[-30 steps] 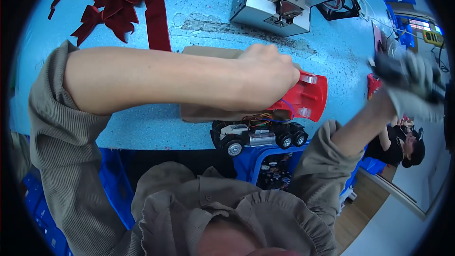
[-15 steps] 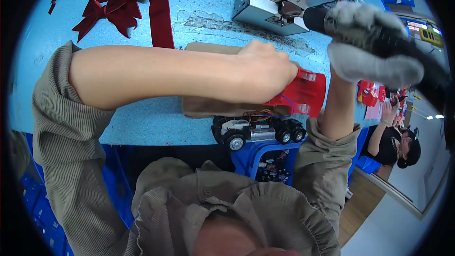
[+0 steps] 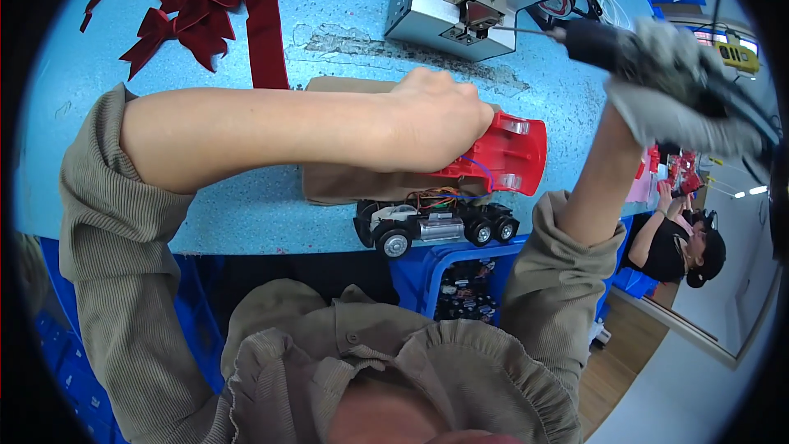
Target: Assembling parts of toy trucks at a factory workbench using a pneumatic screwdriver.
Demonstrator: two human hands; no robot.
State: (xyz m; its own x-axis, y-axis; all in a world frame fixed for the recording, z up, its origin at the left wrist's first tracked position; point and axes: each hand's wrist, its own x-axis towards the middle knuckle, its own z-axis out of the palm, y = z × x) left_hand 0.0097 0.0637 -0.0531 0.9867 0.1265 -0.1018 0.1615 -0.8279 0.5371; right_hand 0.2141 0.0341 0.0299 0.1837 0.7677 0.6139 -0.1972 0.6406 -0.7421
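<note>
My bare left hand [image 3: 440,123] is closed over a red plastic toy truck shell [image 3: 530,152], which lies with its hollow side up on a brown pad [image 3: 329,185]. The fingertips are hidden behind the hand. A thin blue wire runs from the shell to a black wheeled toy chassis [image 3: 444,226] just nearer to me. In a pale glove, my right hand [image 3: 666,107] grips a black electric screwdriver [image 3: 592,45]. Its thin bit points left, with the tip close to the mouth of a grey metal screw feeder [image 3: 423,12].
Dark red velvet bows [image 3: 197,25] and a ribbon lie at the far left of the blue table [image 3: 238,218]. A blue bin [image 3: 427,267] of small dark parts stands below the front edge. At the right, another person [image 3: 678,247] handles red parts.
My right hand has drawn the screwdriver back to the right from the feeder, so its bit now shows. The left hand stays on the shell. The whole view has shifted slightly.
</note>
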